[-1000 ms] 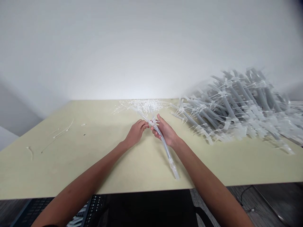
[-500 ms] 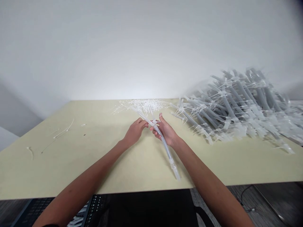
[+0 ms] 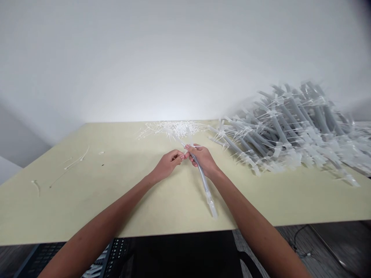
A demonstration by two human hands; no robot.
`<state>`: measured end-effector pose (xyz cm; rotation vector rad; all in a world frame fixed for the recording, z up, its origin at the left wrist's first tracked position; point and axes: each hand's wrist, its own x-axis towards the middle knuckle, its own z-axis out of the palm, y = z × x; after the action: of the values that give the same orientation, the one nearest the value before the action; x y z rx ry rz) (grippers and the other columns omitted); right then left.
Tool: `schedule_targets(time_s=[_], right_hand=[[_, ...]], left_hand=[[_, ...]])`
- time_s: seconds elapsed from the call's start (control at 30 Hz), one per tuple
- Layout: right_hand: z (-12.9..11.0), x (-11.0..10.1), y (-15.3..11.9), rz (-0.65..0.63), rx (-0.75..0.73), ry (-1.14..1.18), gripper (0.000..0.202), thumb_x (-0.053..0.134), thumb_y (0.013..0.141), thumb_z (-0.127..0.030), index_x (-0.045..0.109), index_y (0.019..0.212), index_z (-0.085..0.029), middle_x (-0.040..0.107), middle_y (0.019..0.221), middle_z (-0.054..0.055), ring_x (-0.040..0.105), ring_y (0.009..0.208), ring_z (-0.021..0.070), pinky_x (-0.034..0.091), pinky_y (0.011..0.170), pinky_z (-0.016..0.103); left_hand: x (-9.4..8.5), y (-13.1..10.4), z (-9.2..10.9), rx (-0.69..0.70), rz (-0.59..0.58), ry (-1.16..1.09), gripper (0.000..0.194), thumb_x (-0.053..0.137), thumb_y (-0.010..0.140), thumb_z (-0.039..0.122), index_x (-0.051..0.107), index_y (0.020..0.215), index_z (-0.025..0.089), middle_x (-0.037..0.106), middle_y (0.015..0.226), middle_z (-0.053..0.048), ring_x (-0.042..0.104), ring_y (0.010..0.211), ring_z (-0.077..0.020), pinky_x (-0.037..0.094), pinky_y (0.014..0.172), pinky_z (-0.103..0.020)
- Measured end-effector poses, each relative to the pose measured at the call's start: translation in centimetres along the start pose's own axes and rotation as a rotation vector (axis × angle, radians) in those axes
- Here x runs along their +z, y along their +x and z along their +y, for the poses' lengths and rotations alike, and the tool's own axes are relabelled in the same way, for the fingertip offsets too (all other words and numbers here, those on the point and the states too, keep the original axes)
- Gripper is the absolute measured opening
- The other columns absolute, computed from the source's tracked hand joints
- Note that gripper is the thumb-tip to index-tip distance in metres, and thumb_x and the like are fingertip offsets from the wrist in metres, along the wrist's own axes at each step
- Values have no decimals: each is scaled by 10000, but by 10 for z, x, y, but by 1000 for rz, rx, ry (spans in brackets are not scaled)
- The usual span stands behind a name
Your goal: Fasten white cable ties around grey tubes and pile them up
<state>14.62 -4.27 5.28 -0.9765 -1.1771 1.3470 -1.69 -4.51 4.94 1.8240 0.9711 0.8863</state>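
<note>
A clear tube assembly (image 3: 203, 179) slants over the middle of the table, its upper end forked and its lower end carrying a whitish fitting (image 3: 211, 206). My right hand (image 3: 201, 157) is closed around the tube just below the fork, thumb on top. Just left of it, my left hand (image 3: 169, 164) pinches something small at the joint; thumb and fingertip are pressed together, and what lies between them is too small to make out. Beyond both hands lies a pile of white cable ties (image 3: 181, 128).
A large heap of similar tube assemblies (image 3: 278, 131) fills the right of the table (image 3: 116, 208). Loose cable ties (image 3: 77, 159) lie at the left. Below the front edge are a dark crate (image 3: 43, 258) with white pieces and a black chair (image 3: 185, 255).
My right thumb, raised before, has come down onto the tube, and that hand has closed around it. My left hand has moved slightly down and right, near the joint.
</note>
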Motion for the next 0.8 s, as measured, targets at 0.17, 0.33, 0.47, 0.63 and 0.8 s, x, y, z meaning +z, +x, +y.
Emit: schedule_targets(time_s=[0.17,0.33,0.47,0.63,0.8], right_hand=[[2,0,1,53,-52,-88,317,650,670,-434,596,759,-135,585,598,34,384,410,65,272,288,178],[2,0,2,81,-72,-121,294,651,661,-419,605,709,-132,571,597,27,380,396,61,279,277,182],[3,1,2,82,-89,-137,297,633,678,-425,608,666,-129,560,613,33,382,393,58,278,270,181],[4,1,2,96,-113,-151,312,630,676,-442,603,648,-133,558,632,30,393,394,57,290,269,187],[5,3,2,111,-119,-170,308,641,666,-443,593,679,-139,542,598,13,391,379,58,303,273,191]], left_hand=[[-1,1,-1,3,-27,14,275,399,823,431,502,772,181,470,682,6,422,635,-119,351,617,-238],[-2,3,-3,14,-28,-13,262,387,830,408,502,767,181,495,690,4,446,651,-121,365,642,-241],[-2,2,-1,3,-20,-14,271,395,831,419,506,766,181,485,679,8,440,644,-119,356,637,-241],[-1,2,1,-32,-3,19,317,399,813,469,517,769,178,479,666,2,433,630,-127,352,617,-249],[0,3,-1,-50,14,-9,303,421,798,456,534,793,175,475,664,2,429,624,-125,353,608,-249]])
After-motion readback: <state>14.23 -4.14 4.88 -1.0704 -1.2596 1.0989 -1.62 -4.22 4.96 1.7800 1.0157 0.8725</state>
